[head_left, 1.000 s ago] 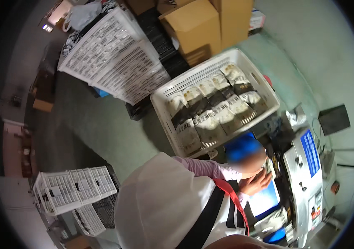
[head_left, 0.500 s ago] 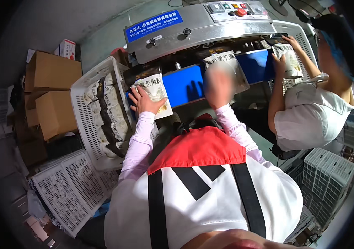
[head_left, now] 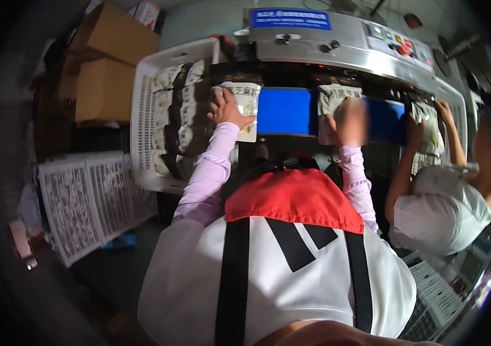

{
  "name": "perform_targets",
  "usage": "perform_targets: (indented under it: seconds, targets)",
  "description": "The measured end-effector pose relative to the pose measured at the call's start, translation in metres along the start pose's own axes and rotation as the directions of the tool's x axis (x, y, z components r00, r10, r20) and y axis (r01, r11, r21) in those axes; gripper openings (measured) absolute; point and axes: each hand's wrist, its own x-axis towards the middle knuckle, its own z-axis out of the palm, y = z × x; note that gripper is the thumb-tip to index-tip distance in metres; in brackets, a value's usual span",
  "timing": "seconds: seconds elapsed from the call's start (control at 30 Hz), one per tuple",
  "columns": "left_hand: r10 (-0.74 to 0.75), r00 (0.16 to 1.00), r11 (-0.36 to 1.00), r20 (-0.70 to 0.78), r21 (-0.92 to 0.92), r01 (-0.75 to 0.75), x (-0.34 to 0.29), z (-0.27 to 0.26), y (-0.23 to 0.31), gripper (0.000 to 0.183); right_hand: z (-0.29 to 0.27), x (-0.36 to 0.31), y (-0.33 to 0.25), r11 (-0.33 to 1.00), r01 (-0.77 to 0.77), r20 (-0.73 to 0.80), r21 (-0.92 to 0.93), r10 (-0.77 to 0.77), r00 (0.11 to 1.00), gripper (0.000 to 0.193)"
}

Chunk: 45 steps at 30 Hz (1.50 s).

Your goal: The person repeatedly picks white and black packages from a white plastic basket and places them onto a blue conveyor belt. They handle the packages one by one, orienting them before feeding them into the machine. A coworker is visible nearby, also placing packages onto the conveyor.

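My left hand point(head_left: 229, 109) lies with fingers spread on the front of a black and white stand-up pouch point(head_left: 248, 128) at the belt's left end. My right hand point(head_left: 350, 122) rests against a second such pouch point(head_left: 327, 102), its thumb out to the left and its fingers smeared. Both pouches have their dark top edges toward the machine. Between them shows the blue conveyor belt point(head_left: 286, 111). At the right, a co-worker's hands hold a third pouch point(head_left: 430, 124) by its two sides.
A metal sealing machine point(head_left: 309, 51) stands behind the belt. To the left, a white plastic crate point(head_left: 142, 138) holds several filled pouches in rows. Cardboard boxes point(head_left: 104, 89) and white perforated crates point(head_left: 93, 202) lie farther left. The co-worker point(head_left: 441, 210) is close on the right.
The whole view has turned, so the machine, belt and crate sit farther right in the picture. Both my hands stay on the same two pouches; the co-worker still holds the third.
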Motion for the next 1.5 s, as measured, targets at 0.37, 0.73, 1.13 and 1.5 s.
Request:
perform_targets:
  seconds: [0.37, 0.73, 1.13, 1.5]
  targets:
    - [-0.06, 0.998, 0.981, -0.026, -0.184, 0.054, 0.002, -0.009, -0.028, 0.115, 0.005, -0.002, -0.04, 0.997, 0.023, 0.046, -0.078, -0.02, 0.999, 0.074]
    - [-0.042, 0.999, 0.919, 0.026, -0.391, 0.049, 0.027, 0.005, -0.075, 0.107, 0.015, -0.002, -0.074, 0.994, 0.113, 0.075, -0.012, -0.111, 0.991, 0.07]
    - [0.618, 0.786, 0.784, -0.022, -0.062, -0.618, 0.148, -0.036, -0.24, 0.079, 0.019, -0.007, -0.125, 0.997, 0.061, 0.088, 0.042, -0.065, 0.994, 0.069]
    - [0.39, 0.918, 0.918, -0.068, -0.052, -0.393, 0.268, 0.122, -0.353, 0.114, 0.017, -0.023, -0.189, 0.994, 0.03, 0.035, 0.102, -0.034, 0.999, 0.069]
